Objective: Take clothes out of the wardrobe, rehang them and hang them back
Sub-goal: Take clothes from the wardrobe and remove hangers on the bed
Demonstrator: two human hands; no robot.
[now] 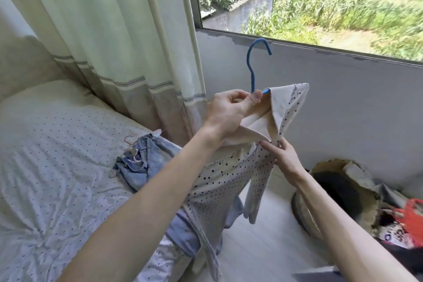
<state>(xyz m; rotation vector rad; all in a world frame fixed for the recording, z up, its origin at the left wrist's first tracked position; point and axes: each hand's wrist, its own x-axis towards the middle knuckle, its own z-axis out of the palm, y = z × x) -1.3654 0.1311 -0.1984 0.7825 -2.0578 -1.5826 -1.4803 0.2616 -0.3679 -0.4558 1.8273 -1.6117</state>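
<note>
A cream polka-dot shirt (229, 181) with a plain cream collar hangs on a blue hanger (251, 68), whose hook sticks up in front of the grey wall. My left hand (229, 114) grips the hanger and collar at the neck, holding the garment up. My right hand (286, 160) pinches the shirt's front edge just below the collar. The shirt's sleeve and hem dangle toward the floor. A pair of blue jeans (146, 160) lies crumpled on the bed with a pale pink hanger (130, 142) beside it.
The bed (57, 167) with a dotted sheet fills the left. A cream curtain (114, 41) hangs behind it beside the window (320, 2). At the right, a round woven basket (332, 194) and a red-and-white bag (407, 224) sit on the pale floor.
</note>
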